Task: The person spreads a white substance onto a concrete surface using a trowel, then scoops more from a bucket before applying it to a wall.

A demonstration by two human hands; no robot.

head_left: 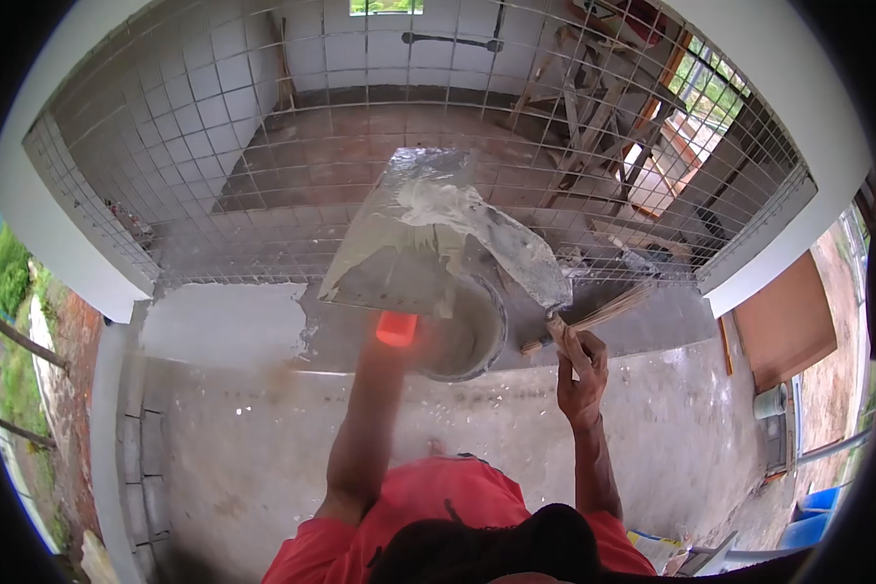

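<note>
My left hand (395, 336) is at the lower edge of a wide flat metal plate (365, 268) and bears it up; a bright red patch and blur hide its fingers. Wet grey-white plaster (438, 206) lies across the plate's upper part. My right hand (582, 375) is closed around the handle of a plaster-coated trowel (530, 263), whose blade slants up and left to the plaster. Behind the plate stands a round bucket (499, 336), partly hidden. A bundle of thin sticks (608, 313) lies just beyond my right hand.
A wire grid (350, 156) fills the opening ahead, with wooden timbers (579, 112) behind it. White coating (224, 321) covers the ledge's left part. A brown board (784, 321) leans at the right. Blue containers (808, 521) stand at the lower right.
</note>
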